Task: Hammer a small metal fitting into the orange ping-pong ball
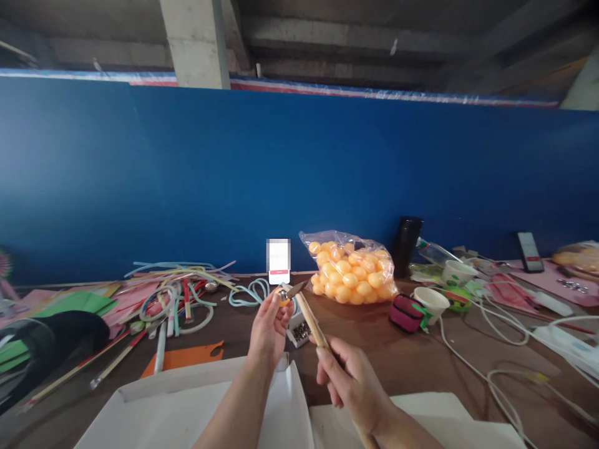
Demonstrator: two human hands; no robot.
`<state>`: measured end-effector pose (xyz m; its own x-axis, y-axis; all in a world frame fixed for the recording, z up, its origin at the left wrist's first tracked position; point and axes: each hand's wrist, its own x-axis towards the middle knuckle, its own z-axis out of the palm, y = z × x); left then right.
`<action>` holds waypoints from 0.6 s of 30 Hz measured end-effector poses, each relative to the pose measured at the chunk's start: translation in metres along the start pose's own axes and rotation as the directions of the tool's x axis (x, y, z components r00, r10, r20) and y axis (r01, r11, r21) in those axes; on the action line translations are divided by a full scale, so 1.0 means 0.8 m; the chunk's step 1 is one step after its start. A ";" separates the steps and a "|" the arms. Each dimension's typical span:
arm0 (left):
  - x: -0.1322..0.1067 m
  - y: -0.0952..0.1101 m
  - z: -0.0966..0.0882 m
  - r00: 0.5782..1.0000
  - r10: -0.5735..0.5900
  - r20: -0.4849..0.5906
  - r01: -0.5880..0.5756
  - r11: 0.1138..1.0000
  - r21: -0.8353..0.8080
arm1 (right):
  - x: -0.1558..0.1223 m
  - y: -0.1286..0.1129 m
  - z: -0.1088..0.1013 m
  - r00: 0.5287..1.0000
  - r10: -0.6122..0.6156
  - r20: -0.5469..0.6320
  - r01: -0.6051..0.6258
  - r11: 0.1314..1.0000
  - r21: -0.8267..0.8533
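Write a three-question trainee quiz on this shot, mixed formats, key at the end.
1. Which hand holds the wooden handle?
2. What stands upright just left of the bag of balls: (a) cup, (b) phone, (c) pouch?
3. True or false: the black bottle is to the right of the bag.

Key:
1. The right hand.
2. (b)
3. True.
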<state>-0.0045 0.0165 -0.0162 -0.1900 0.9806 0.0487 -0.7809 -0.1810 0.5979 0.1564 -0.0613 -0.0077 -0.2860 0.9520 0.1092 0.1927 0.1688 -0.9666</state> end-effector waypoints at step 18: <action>0.001 0.000 -0.001 1.000 0.002 -0.006 -0.001 1.000 0.005 | -0.001 -0.002 0.002 1.000 0.010 0.024 -0.010 1.000 0.005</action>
<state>-0.0054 0.0170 -0.0170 -0.1950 0.9798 0.0445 -0.7776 -0.1821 0.6018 0.1552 -0.0629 -0.0067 -0.3069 0.9471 0.0936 0.1910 0.1577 -0.9689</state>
